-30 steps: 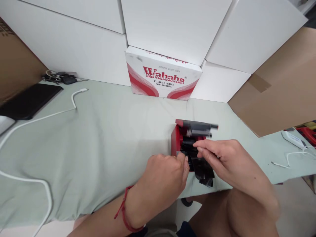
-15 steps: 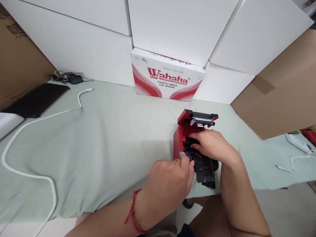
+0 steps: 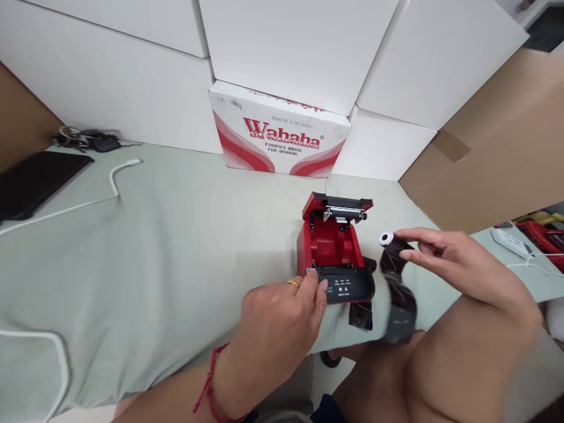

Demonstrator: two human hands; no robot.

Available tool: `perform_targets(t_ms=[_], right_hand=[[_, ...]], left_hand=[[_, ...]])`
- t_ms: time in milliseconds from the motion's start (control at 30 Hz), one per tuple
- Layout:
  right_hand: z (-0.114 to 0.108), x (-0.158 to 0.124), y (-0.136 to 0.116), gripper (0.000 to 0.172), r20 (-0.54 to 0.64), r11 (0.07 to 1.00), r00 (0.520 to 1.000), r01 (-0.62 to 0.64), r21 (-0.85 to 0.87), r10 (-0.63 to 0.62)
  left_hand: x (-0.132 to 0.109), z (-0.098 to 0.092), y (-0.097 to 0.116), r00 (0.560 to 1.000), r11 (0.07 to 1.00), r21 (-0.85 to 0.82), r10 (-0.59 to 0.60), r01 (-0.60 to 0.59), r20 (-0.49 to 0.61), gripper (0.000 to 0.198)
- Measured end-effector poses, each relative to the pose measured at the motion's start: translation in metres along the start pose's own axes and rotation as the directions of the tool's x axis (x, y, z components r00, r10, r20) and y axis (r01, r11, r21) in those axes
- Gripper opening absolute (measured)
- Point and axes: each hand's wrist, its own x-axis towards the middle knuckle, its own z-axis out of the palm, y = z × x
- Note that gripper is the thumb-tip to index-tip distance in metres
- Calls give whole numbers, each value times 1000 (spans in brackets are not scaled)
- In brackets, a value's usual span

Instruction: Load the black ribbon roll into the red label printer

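A small red and black label printer (image 3: 337, 244) stands on the cloth with its lid raised and its red inner bay showing. My left hand (image 3: 282, 317) grips the printer's front left corner, fingers closed on the black panel with its buttons. To the right of the printer, my right hand (image 3: 440, 252) pinches a small roll of black paper (image 3: 402, 245) with a white core. From the roll a loose black strip (image 3: 403, 308) hangs down, blurred at its lower end. Another piece of black strip (image 3: 360, 316) lies below the printer's front edge.
A white and red Wahaha carton (image 3: 282, 138) stands against white boxes behind the printer. A brown cardboard box (image 3: 484, 141) rises at the right. Keys (image 3: 94, 140), a dark flat object (image 3: 44, 182) and a white cable (image 3: 57, 364) lie on the left of the green cloth (image 3: 176, 252).
My right hand has come out of the printer bay and moved right with the black roll. My left hand still holds the printer's corner. The view has shifted slightly.
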Motion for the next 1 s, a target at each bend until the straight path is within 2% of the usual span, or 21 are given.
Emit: perform_targets(t_ms=[67, 133, 233, 333, 400, 567, 633, 733, 800, 867, 933, 1000], right_hand=[[7, 7, 26, 35, 127, 987, 980, -141, -77, 150], [22, 20, 45, 29, 224, 954, 935, -234, -186, 273], [40, 33, 52, 31, 270, 940, 912, -248, -235, 308], [48, 34, 39, 42, 257, 964, 936, -199, -177, 240], [53, 33, 26, 44, 292, 984, 943, -130, -119, 160], [65, 38, 1, 35, 427, 996, 903, -14, -83, 48], [55, 34, 0, 31, 473, 1000, 881, 16, -17, -5], [21, 15, 3, 27, 526, 980, 837, 60, 189, -153], [-3, 1, 4, 30, 478, 944, 833, 147, 295, -280], [-15, -7, -3, 35, 365, 899, 843, 276, 339, -396], [-12, -6, -18, 36, 229, 877, 868, 361, 319, -440], [6, 5, -38, 34, 122, 895, 905, 370, 250, -408]], left_hand=[[0, 1, 0, 1000, 1000, 7, 13, -12, -8, 36], [-1, 2, 1, 1000, 1000, 13, 22, -22, -7, 36], [0, 2, 2, 1000, 1000, 20, 21, -21, 0, 37], [1, 1, 2, 999, 999, 20, 33, -33, 4, 37], [1, 1, 2, 999, 999, 18, 42, -42, 2, 37], [1, 2, 2, 999, 999, 25, 42, -42, 3, 34], [0, 2, 2, 999, 999, 24, 38, -38, 5, 33], [-2, 2, 2, 999, 999, 14, 35, -35, 15, 32], [-2, 1, 2, 999, 999, 0, 37, -37, 24, 32], [-3, 1, 2, 999, 999, -13, 41, -41, 21, 33], [-2, 1, 2, 999, 999, -20, 43, -43, 11, 36], [-2, 1, 2, 999, 999, -24, 45, -44, 8, 39]])
